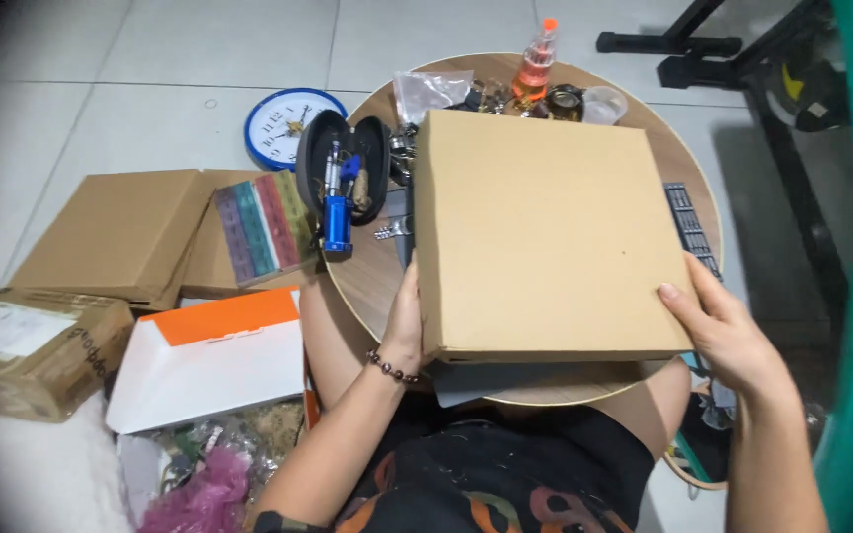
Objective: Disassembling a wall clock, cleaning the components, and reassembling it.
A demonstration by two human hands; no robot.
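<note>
Cardboard cartons and a white-and-orange mailer box [211, 360] litter the floor at left. Centre, a flat square brown cardboard box [545, 232] lies on the round wooden table [367, 281], left hand [405, 326] and right hand [723, 331] clamped on its near corners, equally close.

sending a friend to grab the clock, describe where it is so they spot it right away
Start at the round wooden table where both hands hold a cardboard box. On the tiled floor just beyond the table's far left edge lies the wall clock. It alone is round, with a blue rim and white face.

the cardboard box [545, 232] hides most of the round table [372, 281] beneath it.
</note>
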